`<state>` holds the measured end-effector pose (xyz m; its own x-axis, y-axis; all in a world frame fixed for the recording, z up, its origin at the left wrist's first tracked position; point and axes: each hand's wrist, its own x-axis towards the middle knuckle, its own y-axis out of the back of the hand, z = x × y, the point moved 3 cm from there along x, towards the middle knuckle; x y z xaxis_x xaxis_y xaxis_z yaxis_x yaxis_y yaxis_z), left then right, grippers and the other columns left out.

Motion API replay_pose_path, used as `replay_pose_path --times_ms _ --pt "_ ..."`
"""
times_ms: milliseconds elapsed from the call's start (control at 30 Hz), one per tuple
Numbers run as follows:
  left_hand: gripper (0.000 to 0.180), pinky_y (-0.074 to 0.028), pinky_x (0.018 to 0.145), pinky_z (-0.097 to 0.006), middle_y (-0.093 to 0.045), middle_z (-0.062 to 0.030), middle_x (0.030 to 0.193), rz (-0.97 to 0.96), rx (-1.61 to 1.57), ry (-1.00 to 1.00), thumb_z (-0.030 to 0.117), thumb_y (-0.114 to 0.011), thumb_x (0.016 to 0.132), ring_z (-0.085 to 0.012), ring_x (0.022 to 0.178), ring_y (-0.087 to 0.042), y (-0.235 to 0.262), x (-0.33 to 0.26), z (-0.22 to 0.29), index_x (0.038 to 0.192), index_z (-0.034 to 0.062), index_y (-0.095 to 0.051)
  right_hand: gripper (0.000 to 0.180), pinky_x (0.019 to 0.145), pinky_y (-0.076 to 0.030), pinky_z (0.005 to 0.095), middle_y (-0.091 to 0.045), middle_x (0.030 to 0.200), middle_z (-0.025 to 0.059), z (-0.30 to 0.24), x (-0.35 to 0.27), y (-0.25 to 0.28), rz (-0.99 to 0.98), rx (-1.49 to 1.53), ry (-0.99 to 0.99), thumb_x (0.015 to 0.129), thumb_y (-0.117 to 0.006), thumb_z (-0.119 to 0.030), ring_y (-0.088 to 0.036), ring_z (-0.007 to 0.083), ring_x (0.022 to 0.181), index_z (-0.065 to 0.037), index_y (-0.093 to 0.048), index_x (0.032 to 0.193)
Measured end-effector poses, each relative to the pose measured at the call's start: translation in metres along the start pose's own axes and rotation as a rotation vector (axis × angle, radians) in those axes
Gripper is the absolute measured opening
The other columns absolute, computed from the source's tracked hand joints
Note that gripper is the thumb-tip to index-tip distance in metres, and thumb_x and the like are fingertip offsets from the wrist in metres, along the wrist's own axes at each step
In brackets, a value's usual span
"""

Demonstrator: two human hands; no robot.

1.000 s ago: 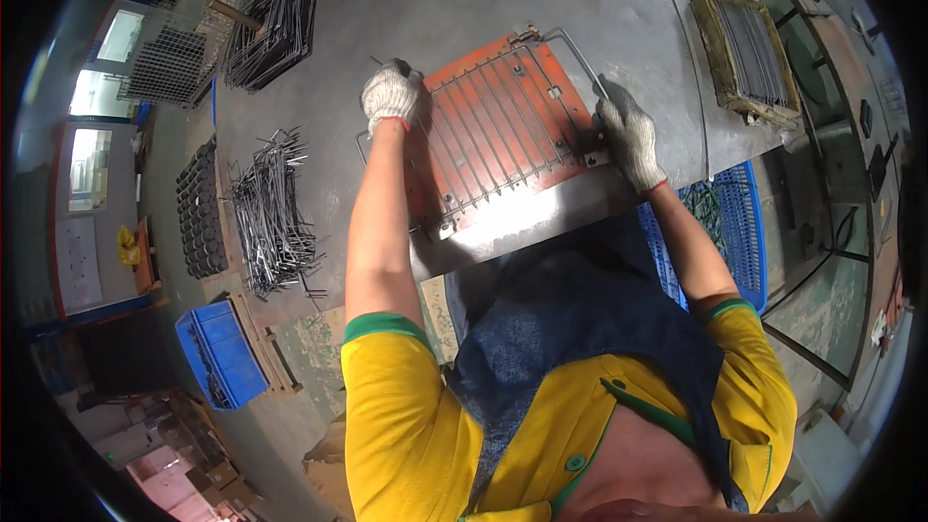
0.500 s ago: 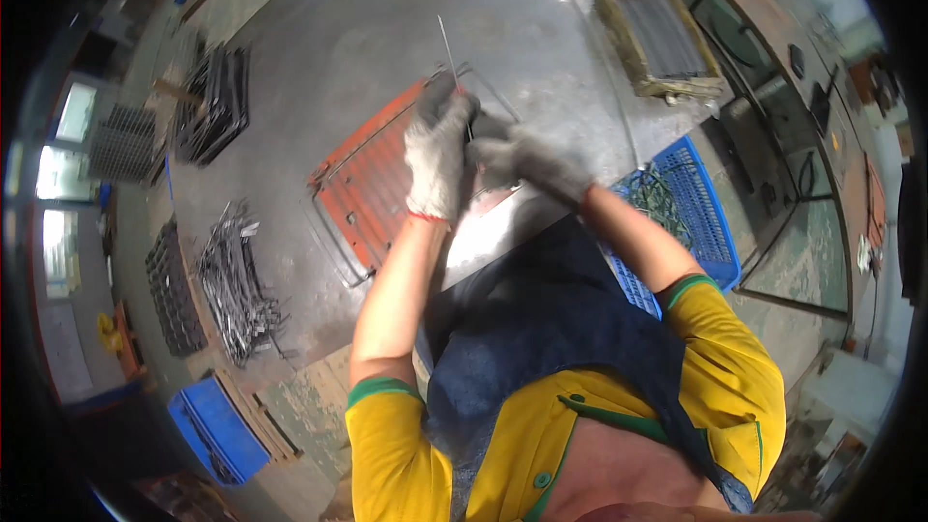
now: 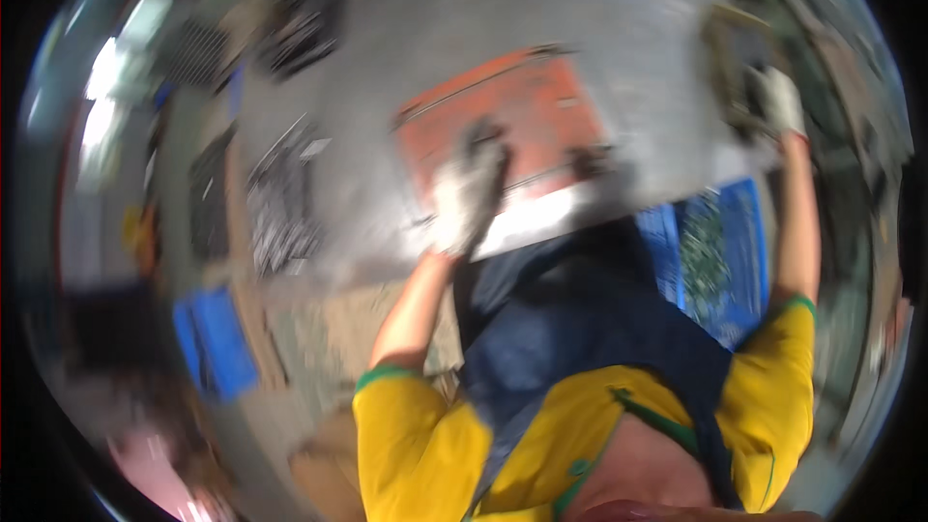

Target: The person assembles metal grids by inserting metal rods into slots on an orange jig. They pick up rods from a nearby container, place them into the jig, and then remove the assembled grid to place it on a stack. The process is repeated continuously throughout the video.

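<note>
An orange-red ribbed plate (image 3: 522, 87) lies on the grey metal table, with thin metal rods along its edges. My left hand (image 3: 469, 188), in a pale glove with dark fingers, is over the plate's near left part; motion smears its fingers. At the plate's near right corner is a small dark object (image 3: 586, 162), too blurred to name. My right hand (image 3: 776, 99), gloved too, reaches out to the far right, at a shallow yellowish-framed tray (image 3: 725, 68). Its fingers are blurred against the tray's dark inside, so what they touch is hidden.
A blue plastic basket (image 3: 759, 232) with green tangled pieces stands at the table's near right. Bundles of thin metal strips (image 3: 282, 203) and dark wire frames (image 3: 304, 24) lie on the left. A blue box (image 3: 215, 343) sits lower left.
My hands were together over the plate with a thin rod rising from them. They have parted: the right went far right to the tray, the left stayed by the plate. The view has shifted.
</note>
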<state>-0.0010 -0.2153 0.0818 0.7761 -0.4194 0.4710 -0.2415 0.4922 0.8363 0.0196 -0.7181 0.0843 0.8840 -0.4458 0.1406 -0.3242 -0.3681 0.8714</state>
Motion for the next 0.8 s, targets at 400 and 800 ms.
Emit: replay_pose_path --times_ms 400,800 --pt "0.048 -0.051 0.076 -0.048 -0.07 -0.0214 0.093 0.365 0.382 0.876 0.047 -0.052 0.094 -0.0396 0.086 -0.067 0.14 -0.087 -0.246 0.107 0.0041 -0.069 0.036 0.046 -0.04 0.0281 -0.062 0.07 0.0038 -0.072 -0.072 -0.048 -0.068 0.437 0.082 0.098 -0.054 -0.034 -0.05 0.01 0.051 -0.011 -0.065 0.123" --pt "0.039 -0.051 0.074 -0.041 -0.07 -0.0183 0.086 0.125 0.135 1.202 0.038 -0.065 0.083 -0.0303 0.081 -0.067 0.156 -0.133 -0.334 0.097 0.0024 -0.072 0.03 0.049 -0.044 0.0261 -0.064 0.079 0.0035 -0.121 -0.153 -0.139 -0.261 0.73 -0.08 0.098 -0.055 -0.017 -0.052 0.0072 0.054 -0.004 -0.06 0.124"
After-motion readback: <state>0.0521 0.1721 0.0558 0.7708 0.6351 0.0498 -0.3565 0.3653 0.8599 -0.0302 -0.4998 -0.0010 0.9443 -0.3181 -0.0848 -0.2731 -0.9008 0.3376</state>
